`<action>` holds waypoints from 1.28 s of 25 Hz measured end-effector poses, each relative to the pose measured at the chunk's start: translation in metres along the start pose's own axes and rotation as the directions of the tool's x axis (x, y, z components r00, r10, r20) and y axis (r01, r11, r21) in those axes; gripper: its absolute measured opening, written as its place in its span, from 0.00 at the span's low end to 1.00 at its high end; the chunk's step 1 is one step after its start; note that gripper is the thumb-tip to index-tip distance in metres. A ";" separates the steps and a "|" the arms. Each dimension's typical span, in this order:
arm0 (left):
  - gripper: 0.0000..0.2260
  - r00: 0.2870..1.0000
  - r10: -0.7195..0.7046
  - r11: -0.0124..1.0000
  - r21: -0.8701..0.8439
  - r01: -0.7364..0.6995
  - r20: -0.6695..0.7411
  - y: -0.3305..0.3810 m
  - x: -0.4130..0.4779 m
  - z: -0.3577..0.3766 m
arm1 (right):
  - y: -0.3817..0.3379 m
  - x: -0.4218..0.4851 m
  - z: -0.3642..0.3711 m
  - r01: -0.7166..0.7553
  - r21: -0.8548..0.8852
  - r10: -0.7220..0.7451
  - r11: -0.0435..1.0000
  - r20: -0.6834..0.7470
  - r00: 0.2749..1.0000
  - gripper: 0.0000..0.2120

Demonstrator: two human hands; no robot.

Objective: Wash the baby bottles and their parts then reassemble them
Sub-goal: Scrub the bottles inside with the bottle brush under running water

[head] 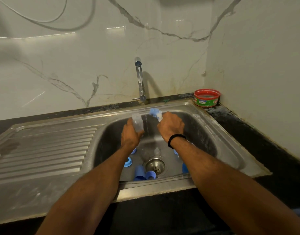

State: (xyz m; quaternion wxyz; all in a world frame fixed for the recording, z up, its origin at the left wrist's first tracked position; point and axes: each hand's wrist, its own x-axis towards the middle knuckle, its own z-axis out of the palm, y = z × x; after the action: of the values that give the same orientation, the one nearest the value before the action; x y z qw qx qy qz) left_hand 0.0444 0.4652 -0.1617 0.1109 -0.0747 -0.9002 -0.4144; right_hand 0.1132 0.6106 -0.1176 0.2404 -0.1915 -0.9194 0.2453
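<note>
— Back right corner?
— Red-rimmed green tub (206, 97), upright on the black surface (257, 133), tucked into the corner.
— Wall?
— White veined tiles (78, 65), brownish staining beside the tap (140, 78); a grey hose (61, 27) loops across upper left.

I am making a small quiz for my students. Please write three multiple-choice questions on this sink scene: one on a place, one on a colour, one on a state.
1. Where does the red and green tub stand? A) on the drainboard B) on the counter, back right corner C) in the basin
2. What colour are the loose parts in the sink? A) blue B) yellow C) pink
3. How is the tap? A) dry B) running a thin stream C) covered by a cloth

Answers: 1 B, it stands behind the sink by the wall. 2 A, blue pieces lie around the drain. 3 B, water falls between the left hand, holding a clear bottle, and the right hand, holding the brush.
</note>
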 end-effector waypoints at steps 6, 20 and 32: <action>0.37 0.987 0.000 0.964 0.263 -0.042 0.158 -0.003 -0.001 -0.001 | 0.000 0.000 0.002 0.011 -0.011 -0.011 1.000 0.000 1.000 0.11; 0.25 0.986 -0.166 0.932 -0.325 0.160 0.009 -0.004 0.028 -0.056 | 0.002 0.004 0.001 -0.012 -0.020 0.012 1.000 0.009 1.000 0.09; 0.29 0.988 -0.154 0.878 -0.456 0.144 0.016 0.005 0.026 -0.027 | -0.001 0.001 0.002 -0.011 -0.027 0.011 1.000 -0.001 1.000 0.08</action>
State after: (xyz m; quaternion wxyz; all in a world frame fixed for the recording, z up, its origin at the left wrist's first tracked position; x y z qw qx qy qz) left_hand 0.0245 0.4489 -0.1345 0.0673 -0.0247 -0.7797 -0.6221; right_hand 0.1115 0.6100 -0.1182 0.2367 -0.1999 -0.9215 0.2343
